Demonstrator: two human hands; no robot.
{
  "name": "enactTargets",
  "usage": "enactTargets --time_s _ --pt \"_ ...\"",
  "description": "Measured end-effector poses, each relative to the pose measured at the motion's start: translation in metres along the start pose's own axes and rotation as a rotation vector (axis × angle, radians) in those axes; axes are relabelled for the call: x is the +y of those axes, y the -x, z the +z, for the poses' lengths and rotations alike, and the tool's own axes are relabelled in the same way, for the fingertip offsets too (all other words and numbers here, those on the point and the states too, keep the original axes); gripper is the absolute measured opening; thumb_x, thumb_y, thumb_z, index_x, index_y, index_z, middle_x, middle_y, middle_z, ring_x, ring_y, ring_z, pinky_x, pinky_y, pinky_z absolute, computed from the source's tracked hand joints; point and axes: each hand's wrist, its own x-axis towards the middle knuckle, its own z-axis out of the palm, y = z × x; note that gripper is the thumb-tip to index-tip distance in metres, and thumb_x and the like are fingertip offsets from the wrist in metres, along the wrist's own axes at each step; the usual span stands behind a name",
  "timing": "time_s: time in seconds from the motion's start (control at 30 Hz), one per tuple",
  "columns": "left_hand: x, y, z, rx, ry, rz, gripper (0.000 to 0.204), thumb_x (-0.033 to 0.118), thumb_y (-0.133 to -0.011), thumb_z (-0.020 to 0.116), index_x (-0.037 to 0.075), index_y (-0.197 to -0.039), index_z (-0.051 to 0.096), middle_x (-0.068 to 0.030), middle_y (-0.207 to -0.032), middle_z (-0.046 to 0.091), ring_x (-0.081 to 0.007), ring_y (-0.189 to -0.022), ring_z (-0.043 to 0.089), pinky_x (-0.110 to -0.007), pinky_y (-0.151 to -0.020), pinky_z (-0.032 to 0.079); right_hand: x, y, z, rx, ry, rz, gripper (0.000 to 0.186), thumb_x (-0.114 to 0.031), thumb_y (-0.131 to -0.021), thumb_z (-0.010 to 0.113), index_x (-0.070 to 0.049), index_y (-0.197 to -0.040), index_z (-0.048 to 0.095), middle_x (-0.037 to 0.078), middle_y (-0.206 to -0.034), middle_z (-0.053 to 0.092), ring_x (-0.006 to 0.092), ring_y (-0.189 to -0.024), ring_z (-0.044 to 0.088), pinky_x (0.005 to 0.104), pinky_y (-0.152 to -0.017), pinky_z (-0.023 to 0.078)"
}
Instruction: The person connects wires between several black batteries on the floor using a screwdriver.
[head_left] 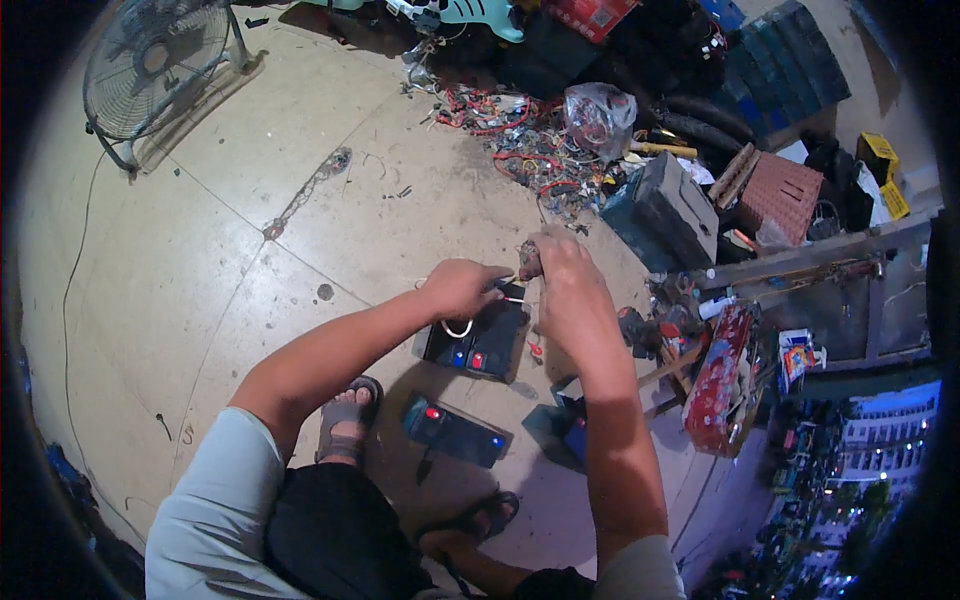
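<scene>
My left hand (460, 292) is closed on a white cord (457, 326) at the top of a black battery (478, 350) with blue and red terminals on the floor, its index finger reaching rightward. My right hand (562, 285) grips a small grimy object (529, 258) just above and right of that battery; exactly what it is I cannot tell. A thin pale strand shows between my hands. A small red piece (535, 349) lies beside the battery. A second dark battery (463, 437) with red and blue terminals lies nearer my sandaled feet.
A floor fan (155, 60) stands top left. Scrap wires (520, 150), a plastic bag (598, 117), stacked dark blocks (775, 65) and a pink crate (785, 195) crowd the back right. A red patterned box (715, 385) and dark metal framework (885, 300) are right, beside an opening toward lit buildings.
</scene>
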Motion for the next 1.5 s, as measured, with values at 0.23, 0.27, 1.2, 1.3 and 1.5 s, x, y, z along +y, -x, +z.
enactTargets --time_s 0.23,0.27,1.2,1.3,1.5 --pt "-0.001 -0.031 -0.004 -0.108 -0.119 0.079 0.022 0.038 -0.089 0.071 0.018 -0.097 0.077 -0.0157 -0.087 0.073 -0.0392 -0.084 0.070 -0.052 -0.075 0.054 -0.014 -0.008 -0.004 -0.118 -0.015 0.340 0.039 -0.031 -0.096 0.070 -0.003 -0.122 0.066 0.019 -0.112 0.070 0.0402 -0.092 0.071 0.0472 -0.079 0.057" --pt "0.000 -0.031 -0.003 -0.110 -0.120 0.078 0.022 0.038 -0.089 0.071 0.018 -0.097 0.077 -0.0157 -0.087 0.073 -0.0392 -0.084 0.070 -0.052 -0.075 0.054 -0.015 -0.010 -0.004 -0.136 -0.014 0.383 0.039 -0.032 -0.096 0.070 -0.003 -0.121 0.066 0.019 -0.112 0.069 0.0400 -0.092 0.071 0.0474 -0.079 0.057" --pt "0.002 -0.028 0.005 0.047 -0.120 0.011 0.038 0.044 -0.080 0.080 0.021 -0.110 0.077 -0.0141 -0.087 0.074 -0.0378 -0.082 0.071 -0.050 -0.072 0.055 -0.009 -0.015 -0.001 -0.308 -0.037 0.535 0.038 -0.015 -0.089 0.074 -0.004 -0.125 0.063 0.021 -0.131 0.058 0.0401 -0.107 0.068 0.0475 -0.088 0.056" --pt "-0.006 -0.028 0.009 -0.043 -0.204 0.006 0.042 0.043 -0.079 0.081 0.021 -0.114 0.076 -0.0129 -0.088 0.074 -0.0375 -0.084 0.072 -0.050 -0.072 0.055 -0.005 -0.004 -0.002 -0.016 0.044 0.095 0.034 -0.013 -0.091 0.072 -0.005 -0.122 0.065 0.021 -0.126 0.061 0.0400 -0.105 0.068 0.0469 -0.087 0.056" --pt "-0.016 -0.031 0.017 -0.159 -0.242 -0.009 0.039 0.038 -0.078 0.080 0.020 -0.113 0.076 -0.0123 -0.090 0.075 -0.0356 -0.087 0.073 -0.050 -0.075 0.057 -0.012 -0.008 -0.013 -0.334 -0.045 0.508 0.025 -0.003 -0.089 0.067 -0.004 -0.114 0.066 0.021 -0.120 0.062 0.0408 -0.103 0.067 0.0478 -0.086 0.056"
